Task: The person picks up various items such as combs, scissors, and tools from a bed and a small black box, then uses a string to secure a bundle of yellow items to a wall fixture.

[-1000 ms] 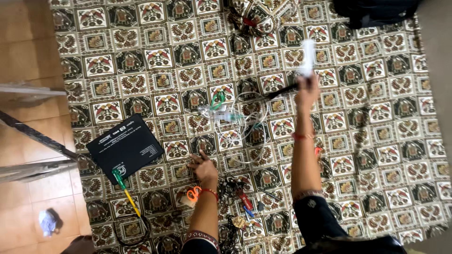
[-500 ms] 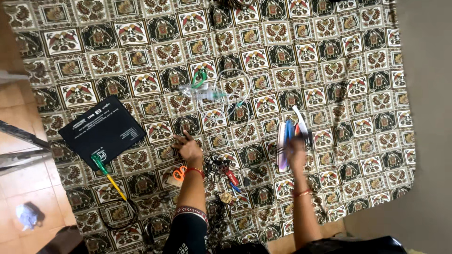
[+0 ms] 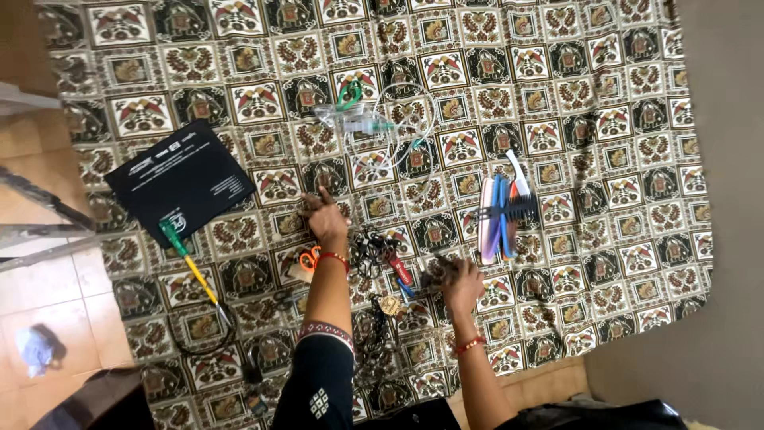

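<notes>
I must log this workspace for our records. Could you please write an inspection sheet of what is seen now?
Surface: patterned cloth spread on a tiled floor.
Job's things: combs and brushes in a pile; small dark items between the hands.
Clutter: black pouch, green-yellow screwdriver, orange scissors.
Grippers: left hand open on the cloth; right hand on the small items, grip unclear.
Cables: clear tubing with mask; black cord.
Surroundings: grey wall.

The cloth (image 3: 557, 95) shows a grid of cream, black and brown squares with red and green motifs. The flat pouch (image 3: 181, 181) is black with white print. The combs (image 3: 501, 215) are pink, blue, orange, white and black; the screwdriver (image 3: 189, 261) green and yellow, the scissors (image 3: 309, 259) orange-handled
</notes>
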